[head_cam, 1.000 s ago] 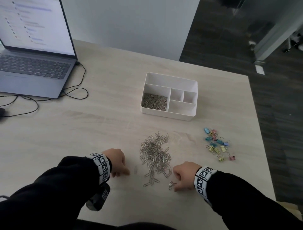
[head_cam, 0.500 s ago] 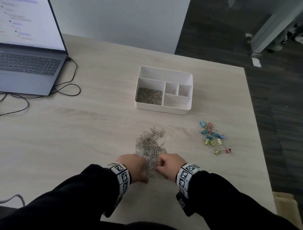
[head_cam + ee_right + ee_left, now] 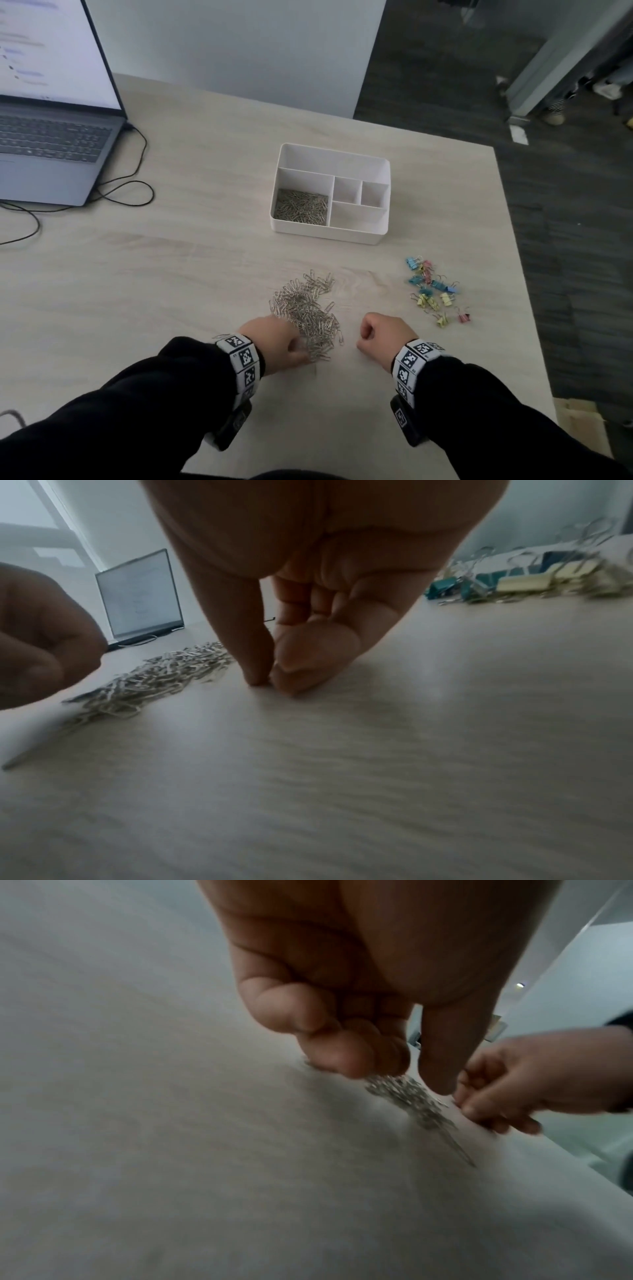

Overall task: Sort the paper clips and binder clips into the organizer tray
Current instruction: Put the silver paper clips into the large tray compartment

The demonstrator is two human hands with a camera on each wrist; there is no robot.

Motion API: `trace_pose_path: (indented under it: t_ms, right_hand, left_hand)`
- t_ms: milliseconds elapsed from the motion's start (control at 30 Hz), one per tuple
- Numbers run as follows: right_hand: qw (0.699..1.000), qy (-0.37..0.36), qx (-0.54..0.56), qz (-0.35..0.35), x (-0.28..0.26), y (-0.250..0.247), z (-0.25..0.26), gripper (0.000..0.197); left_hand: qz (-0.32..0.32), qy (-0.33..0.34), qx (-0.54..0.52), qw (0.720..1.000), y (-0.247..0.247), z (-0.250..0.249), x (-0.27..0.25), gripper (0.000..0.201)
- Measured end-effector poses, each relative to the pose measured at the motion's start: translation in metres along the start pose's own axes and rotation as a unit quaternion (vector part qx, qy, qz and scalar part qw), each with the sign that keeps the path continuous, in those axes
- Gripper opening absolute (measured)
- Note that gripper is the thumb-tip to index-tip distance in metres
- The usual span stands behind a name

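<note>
A loose pile of silver paper clips [image 3: 308,308] lies on the table, near the front. My left hand [image 3: 298,349] sits at the pile's near left edge; in the left wrist view its curled fingers [image 3: 359,1058] and thumb close round the pile's near end [image 3: 407,1091]. My right hand [image 3: 363,337] is on the table a little right of the pile, apart from it. Its thumb and forefinger meet on the bare wood [image 3: 268,681], and no clip shows between them. Coloured binder clips [image 3: 433,294] lie in a scatter to the right. The white organizer tray [image 3: 332,236] holds paper clips [image 3: 301,207] in its near left compartment.
An open laptop [image 3: 51,150] with black cables [image 3: 130,192] stands at the far left. The table's right edge [image 3: 524,291] runs just past the binder clips, with dark floor beyond. The tray's other compartments hold nothing.
Both hands swept in from either side and met at the pile's near end. Since then my right hand has drawn away to the right; my left hand stays at the pile.
</note>
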State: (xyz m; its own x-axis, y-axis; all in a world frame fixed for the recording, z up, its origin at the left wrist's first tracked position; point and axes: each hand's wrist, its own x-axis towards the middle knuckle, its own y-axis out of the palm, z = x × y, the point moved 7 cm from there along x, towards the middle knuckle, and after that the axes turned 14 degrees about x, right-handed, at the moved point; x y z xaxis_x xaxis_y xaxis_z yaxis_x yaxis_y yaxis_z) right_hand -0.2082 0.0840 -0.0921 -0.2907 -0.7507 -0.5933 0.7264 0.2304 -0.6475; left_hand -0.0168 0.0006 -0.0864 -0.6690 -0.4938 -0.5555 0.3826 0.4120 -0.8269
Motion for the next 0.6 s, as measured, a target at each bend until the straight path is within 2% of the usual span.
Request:
trace_pose_path:
  t_ms: [67, 167, 333, 400, 467, 600]
  right_hand:
    - [1.000, -0.027, 0.007, -0.001, 0.002, 0.007, 0.015, 0.008]
    - [0.997, -0.075, 0.018, 0.007, 0.003, 0.017, 0.037, 0.005]
    - [0.988, -0.093, 0.121, 0.004, 0.001, 0.016, 0.048, 0.018]
    - [0.986, -0.100, 0.133, -0.007, 0.000, 0.009, 0.046, 0.016]
    - [0.988, -0.110, 0.113, -0.005, -0.002, 0.005, 0.044, 0.012]
    - [0.992, -0.100, 0.002, 0.079, -0.002, 0.021, 0.046, 0.039]
  left_hand:
    - [0.028, 0.025, 0.051, 0.998, 0.005, -0.019, -0.002, 0.044]
    - [0.034, 0.007, 0.077, 0.996, 0.010, -0.031, 0.001, 0.042]
    - [-0.008, -0.009, 0.043, 0.999, 0.000, -0.017, 0.012, 0.036]
    - [-0.025, -0.011, 0.016, 0.999, -0.004, -0.002, 0.014, 0.033]
    - [-0.040, -0.013, -0.022, 0.999, -0.005, 0.012, 0.012, 0.031]
    - [-0.085, -0.065, -0.072, 0.992, -0.007, 0.042, 0.003, 0.040]
